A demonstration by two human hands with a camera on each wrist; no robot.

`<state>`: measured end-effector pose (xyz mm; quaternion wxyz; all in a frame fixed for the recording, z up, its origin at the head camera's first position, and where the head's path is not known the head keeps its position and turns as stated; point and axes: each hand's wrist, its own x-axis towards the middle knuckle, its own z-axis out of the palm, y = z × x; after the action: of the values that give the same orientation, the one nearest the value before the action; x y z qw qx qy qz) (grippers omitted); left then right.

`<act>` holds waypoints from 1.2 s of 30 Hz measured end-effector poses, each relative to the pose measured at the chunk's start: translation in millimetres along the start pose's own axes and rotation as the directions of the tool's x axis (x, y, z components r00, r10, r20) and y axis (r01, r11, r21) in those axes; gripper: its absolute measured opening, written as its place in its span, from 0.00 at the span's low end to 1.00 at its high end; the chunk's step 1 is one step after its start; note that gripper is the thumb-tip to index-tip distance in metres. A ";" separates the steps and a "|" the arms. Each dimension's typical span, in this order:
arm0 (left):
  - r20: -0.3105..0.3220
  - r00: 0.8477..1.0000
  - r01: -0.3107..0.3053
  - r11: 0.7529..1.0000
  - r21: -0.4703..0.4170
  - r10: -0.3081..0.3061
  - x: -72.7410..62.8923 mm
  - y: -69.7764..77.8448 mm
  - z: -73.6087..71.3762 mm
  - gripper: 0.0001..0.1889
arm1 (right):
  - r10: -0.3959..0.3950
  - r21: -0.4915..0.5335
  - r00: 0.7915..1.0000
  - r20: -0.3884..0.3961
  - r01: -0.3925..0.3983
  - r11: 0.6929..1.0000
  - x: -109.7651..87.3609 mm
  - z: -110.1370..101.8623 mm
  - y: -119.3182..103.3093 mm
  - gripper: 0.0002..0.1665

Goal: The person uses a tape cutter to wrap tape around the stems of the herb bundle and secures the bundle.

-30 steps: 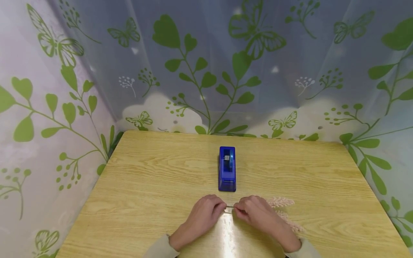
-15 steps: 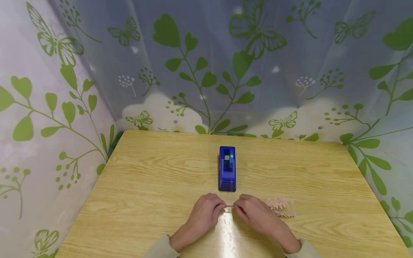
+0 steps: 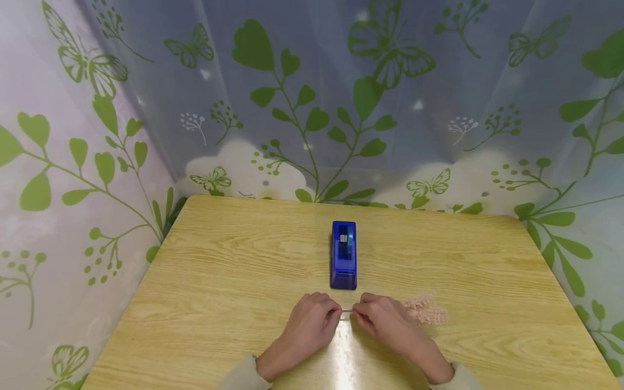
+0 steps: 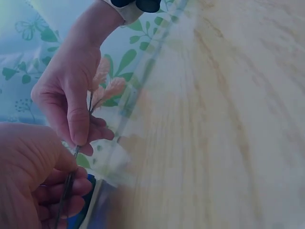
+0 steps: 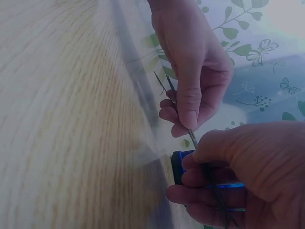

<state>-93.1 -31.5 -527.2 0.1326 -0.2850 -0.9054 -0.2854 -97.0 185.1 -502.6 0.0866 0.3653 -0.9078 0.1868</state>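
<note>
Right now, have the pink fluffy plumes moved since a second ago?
Yes. In the head view, the pink fluffy plumes have shifted up the picture, closer to level with the blue tape dispenser, which stays put.

In the head view the light on the table (image 3: 234, 265) is warm and clear, and a strong white glare lies on the wood, between and below the left hand (image 3: 308, 322) and the right hand (image 3: 390, 325). The pink sprigs (image 3: 424, 311) are blurred there – their edges look smeared. The back curtain (image 3: 312, 143) is darker than the left curtain (image 3: 58, 222). Both wrist views are dimmer, bluish and hazy, of weak contrast, yet brighter in an upper corner – left in one, right in the other.
</note>
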 end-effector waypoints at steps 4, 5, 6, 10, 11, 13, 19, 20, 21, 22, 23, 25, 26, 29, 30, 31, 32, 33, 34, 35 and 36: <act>0.030 0.999 -0.012 1.000 0.003 0.012 3.6 3.0 0.6 0.08 | -0.039 0.000 0.999 -0.034 0.039 0.999 0.0 3.0 1.2 0.04; 0.045 0.999 -0.014 1.000 0.001 0.014 4.5 3.8 0.8 0.09 | -0.050 -0.002 0.998 -0.045 0.050 0.999 -0.1 3.8 1.5 0.05; 0.063 0.998 -0.014 1.000 -0.002 0.014 5.7 4.7 0.7 0.11 | -0.057 -0.004 0.997 -0.051 0.057 0.998 -0.1 4.2 1.8 0.05; 0.147 0.989 0.016 0.999 -0.029 -0.012 12.5 7.9 -0.9 0.18 | -0.052 -0.009 0.997 -0.058 0.051 0.999 0.2 3.8 2.5 0.05; 0.169 0.985 0.026 0.999 -0.036 -0.020 14.5 8.5 -1.5 0.19 | -0.044 -0.009 0.998 -0.053 0.043 0.999 0.4 3.4 2.6 0.05; 0.213 0.977 0.041 0.998 -0.050 -0.029 18.0 9.3 -3.0 0.18 | -0.027 -0.008 0.999 -0.044 0.026 1.000 0.6 2.7 2.7 0.04; 0.284 0.958 0.078 0.991 -0.107 -0.044 20.0 6.9 -4.3 0.11 | 0.026 0.095 1.000 0.009 -0.027 0.995 0.3 2.4 2.9 0.03; 0.278 0.960 0.073 0.991 -0.114 -0.039 19.9 6.5 -3.9 0.10 | 0.045 0.134 0.998 0.034 -0.049 0.990 0.0 2.2 3.1 0.04; 0.273 0.961 0.070 0.990 -0.118 -0.036 19.6 6.5 -3.6 0.10 | 0.060 0.171 0.997 0.056 -0.068 0.983 -0.5 1.8 3.0 0.05; 0.262 0.965 0.060 0.992 -0.113 -0.029 19.3 6.7 -3.1 0.09 | 0.073 0.201 0.995 0.071 -0.086 0.976 -1.1 2.3 3.6 0.06; 0.248 0.969 0.049 0.993 -0.109 -0.020 18.9 6.9 -2.5 0.09 | 0.093 0.227 0.991 0.091 -0.112 0.967 -1.6 2.5 4.0 0.08; 0.221 0.975 0.025 0.995 -0.095 -0.003 17.8 7.2 -0.8 0.09 | 0.111 0.246 0.987 0.116 -0.137 0.960 -2.4 2.9 4.8 0.11; 0.207 0.978 0.014 0.996 -0.088 0.004 17.1 7.1 0.2 0.09 | 0.111 0.241 0.987 0.118 -0.137 0.961 -2.5 3.1 4.9 0.12; 0.176 0.984 -0.009 0.997 -0.071 0.022 15.1 6.3 1.6 0.08 | 0.118 0.194 0.985 0.127 -0.141 0.971 -1.8 3.2 4.1 0.14; 0.171 0.985 -0.014 0.998 -0.069 0.025 14.6 5.8 1.9 0.08 | 0.115 0.170 0.985 0.127 -0.136 0.976 -1.1 3.1 3.6 0.14; 0.167 0.986 -0.018 0.998 -0.066 0.029 14.2 5.3 1.8 0.08 | 0.113 0.146 0.986 0.125 -0.131 0.981 -0.5 2.7 2.8 0.14; 0.162 0.986 -0.022 0.998 -0.063 0.032 14.0 5.1 1.5 0.08 | 0.107 0.120 0.987 0.120 -0.122 0.985 -0.1 2.3 1.9 0.13; 0.159 0.987 -0.021 0.998 -0.063 0.031 13.9 4.8 1.1 0.08 | 0.100 0.092 0.989 0.112 -0.111 0.990 0.4 2.2 1.2 0.12; 0.157 0.987 -0.022 0.998 -0.064 0.032 13.9 4.6 0.8 0.08 | 0.093 0.064 0.991 0.100 -0.099 0.993 0.7 1.8 0.7 0.12; 0.157 0.987 -0.020 0.998 -0.068 0.030 14.0 4.5 0.4 0.08 | 0.084 0.031 0.993 0.088 -0.087 0.996 1.2 1.7 0.2 0.12; 0.156 0.987 -0.017 0.998 -0.068 0.028 14.2 4.4 0.0 0.08 | 0.075 -0.002 0.994 0.076 -0.075 0.997 1.6 1.6 -0.4 0.12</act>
<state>-101.8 -22.2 -519.5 0.0548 -0.3210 -0.8997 -0.2906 -97.9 183.2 -503.5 0.0447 0.3379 -0.9234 0.1765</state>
